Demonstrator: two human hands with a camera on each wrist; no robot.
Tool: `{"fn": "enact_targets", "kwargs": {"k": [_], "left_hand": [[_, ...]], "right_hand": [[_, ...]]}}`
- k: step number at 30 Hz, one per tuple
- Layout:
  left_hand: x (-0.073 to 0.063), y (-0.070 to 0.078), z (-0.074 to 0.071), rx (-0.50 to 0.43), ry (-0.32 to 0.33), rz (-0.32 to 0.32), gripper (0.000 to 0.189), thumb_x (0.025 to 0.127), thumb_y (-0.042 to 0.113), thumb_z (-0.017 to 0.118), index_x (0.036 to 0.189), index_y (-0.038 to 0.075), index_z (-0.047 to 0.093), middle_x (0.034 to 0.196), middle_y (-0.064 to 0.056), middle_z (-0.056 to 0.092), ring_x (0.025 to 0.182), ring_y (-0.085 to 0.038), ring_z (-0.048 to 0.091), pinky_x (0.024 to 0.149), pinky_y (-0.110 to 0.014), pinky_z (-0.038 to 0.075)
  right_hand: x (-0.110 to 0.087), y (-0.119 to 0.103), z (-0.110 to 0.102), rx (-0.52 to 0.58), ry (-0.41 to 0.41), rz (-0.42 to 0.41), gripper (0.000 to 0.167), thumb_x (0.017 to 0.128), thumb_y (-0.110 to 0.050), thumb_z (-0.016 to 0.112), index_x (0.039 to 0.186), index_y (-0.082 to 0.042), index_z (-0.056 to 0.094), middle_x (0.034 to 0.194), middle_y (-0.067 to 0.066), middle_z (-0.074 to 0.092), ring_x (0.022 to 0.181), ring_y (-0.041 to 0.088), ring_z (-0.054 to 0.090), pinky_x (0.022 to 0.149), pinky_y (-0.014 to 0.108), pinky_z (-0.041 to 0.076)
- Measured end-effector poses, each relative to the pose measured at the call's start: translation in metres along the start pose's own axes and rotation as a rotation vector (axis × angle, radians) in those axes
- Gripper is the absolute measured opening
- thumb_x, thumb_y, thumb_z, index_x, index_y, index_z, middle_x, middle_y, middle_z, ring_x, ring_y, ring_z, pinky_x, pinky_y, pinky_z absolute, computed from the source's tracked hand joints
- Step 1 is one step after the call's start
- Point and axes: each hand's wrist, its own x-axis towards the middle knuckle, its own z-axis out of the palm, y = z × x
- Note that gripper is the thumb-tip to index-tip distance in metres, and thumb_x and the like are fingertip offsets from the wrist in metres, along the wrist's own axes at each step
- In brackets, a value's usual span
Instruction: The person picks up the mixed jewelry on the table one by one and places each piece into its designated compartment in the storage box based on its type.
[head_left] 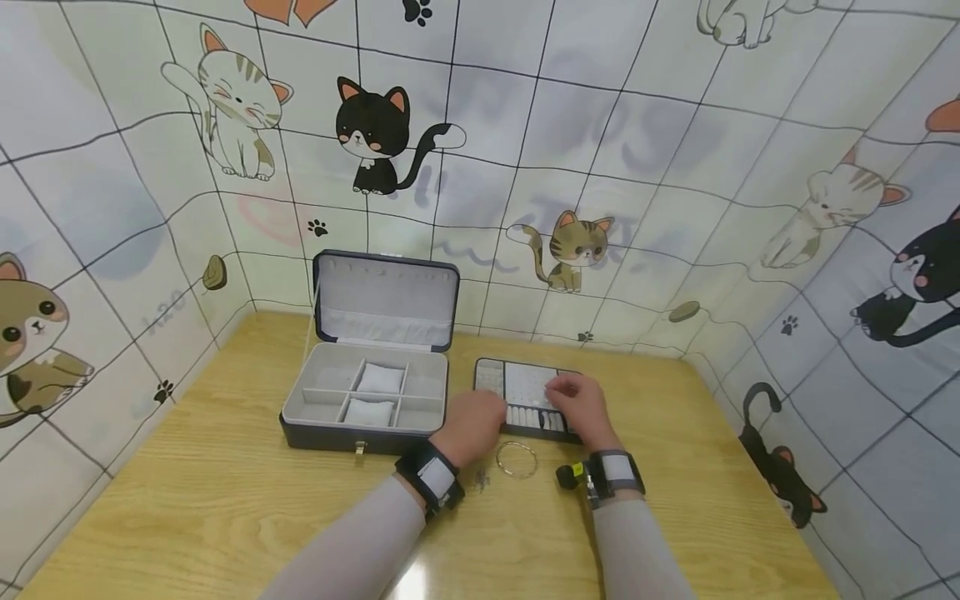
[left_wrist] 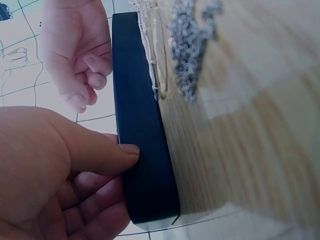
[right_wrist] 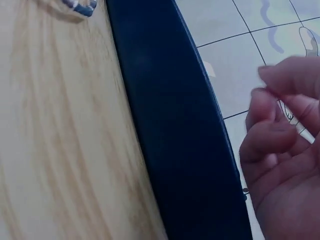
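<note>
— Two hands were over one small tray, weren't they? What stood furthest left on the pale wooden table (head_left: 225, 500)?

— An open dark-blue rectangular jewellery box with a grey lining (head_left: 367, 392), lid upright, with two white cushions in its compartments. It stood well to the left of both hands.

— And the left hand (head_left: 472, 429)?

— It rested at the near left corner of the flat dark-blue jewellery tray with a grey ring-roll insert (head_left: 525, 396). In the left wrist view its thumb tip pressed against the tray's dark side wall (left_wrist: 145, 150), with the other fingers loosely curled below; I saw nothing pinched in it.

— What lay by it on the wood?

— A small tangled silver chain (head_left: 481, 479) and a thin silver bangle (head_left: 517, 459), just in front of the tray, between the two wrists.

— The right hand (head_left: 581, 404)?

— It hovered over the tray's right part, fingers bent down. The right wrist view showed thumb and fingertips (right_wrist: 272, 135) drawn together, but whether they pinched something I could not tell.
</note>
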Motion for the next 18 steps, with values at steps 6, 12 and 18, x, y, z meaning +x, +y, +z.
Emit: {"fn": "enact_targets", "kwargs": {"k": [6, 12, 18], "left_hand": [[0.002, -0.001, 0.004, 0.005, 0.012, 0.009, 0.007, 0.092, 0.011, 0.074, 0.087, 0.017, 0.074, 0.078, 0.001, 0.068, 0.068, -0.016, 0.057, 0.061, -0.031, 0.049], [-0.001, -0.002, 0.004, -0.004, 0.056, 0.014, 0.008, 0.089, 0.011, 0.075, 0.084, 0.017, 0.073, 0.077, 0.002, 0.068, 0.067, -0.015, 0.057, 0.060, -0.031, 0.049], [-0.002, -0.001, 0.005, 0.003, 0.085, 0.038, 0.009, 0.090, 0.011, 0.074, 0.083, 0.017, 0.073, 0.077, 0.001, 0.068, 0.067, -0.016, 0.057, 0.060, -0.031, 0.049]], "right_hand": [[-0.003, 0.004, 0.001, 0.328, -0.037, -0.001, 0.024, 0.098, -0.010, 0.071, 0.115, 0.007, 0.069, 0.106, 0.004, 0.068, 0.085, 0.014, 0.062, 0.076, 0.025, 0.054], [-0.011, 0.012, 0.002, 0.745, -0.074, -0.138, 0.013, 0.101, 0.006, 0.057, 0.101, 0.000, 0.069, 0.082, -0.005, 0.062, 0.065, 0.004, 0.054, 0.057, 0.016, 0.047], [-0.024, 0.020, 0.001, 1.309, -0.330, -0.292, 0.042, 0.106, 0.006, 0.029, 0.104, -0.009, 0.068, 0.084, -0.005, 0.062, 0.061, 0.005, 0.043, 0.051, 0.015, 0.036]]}}
